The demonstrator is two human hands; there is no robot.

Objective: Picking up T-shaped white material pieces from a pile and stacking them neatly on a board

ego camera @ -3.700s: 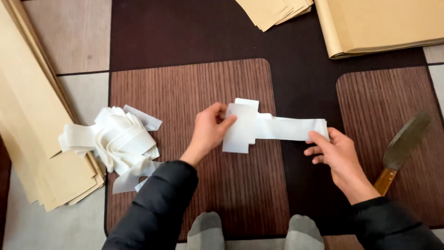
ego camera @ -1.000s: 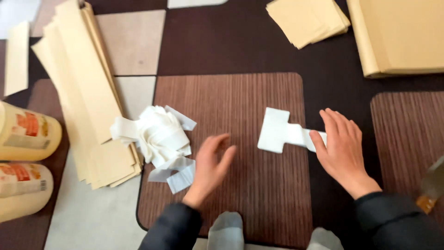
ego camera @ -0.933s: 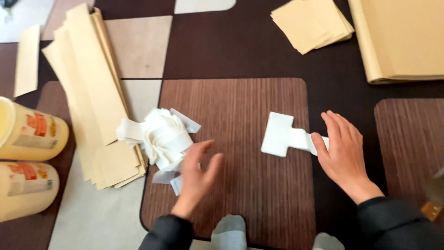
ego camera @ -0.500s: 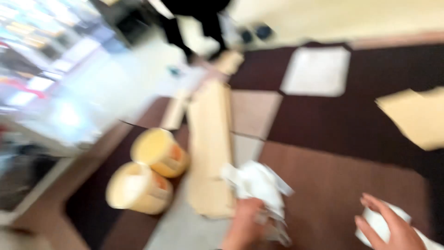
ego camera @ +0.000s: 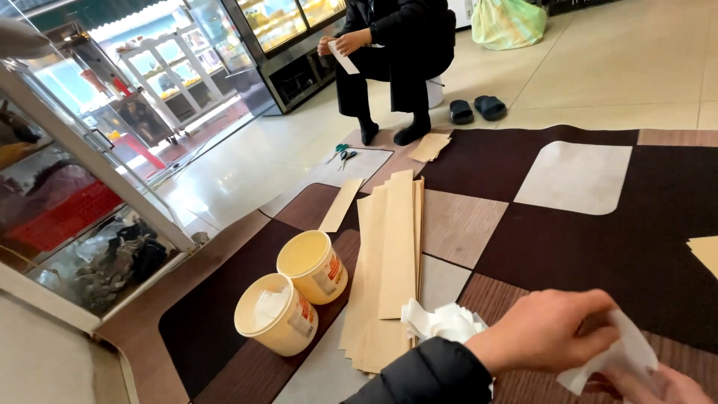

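Note:
My left hand (ego camera: 550, 329), in a black sleeve, reaches across to the lower right and pinches a white paper piece (ego camera: 624, 357). My right hand (ego camera: 662, 385) shows only partly at the bottom edge, under the same paper and touching it. A loose pile of white paper strips (ego camera: 443, 322) lies just left of my left forearm on the patterned floor mat (ego camera: 598, 247).
A stack of long tan sheets (ego camera: 393, 254) lies left of the pile, with two yellow tubs (ego camera: 295, 292) beside it. Another person (ego camera: 396, 45) squats at the far edge holding a white piece, with scissors (ego camera: 340, 153) and slippers (ego camera: 475, 108) nearby. Glass display cases (ego camera: 90, 172) stand at left.
The view has swung up from the mat to the room. My left hand left the strip pile and crossed right to the white paper piece by my right hand.

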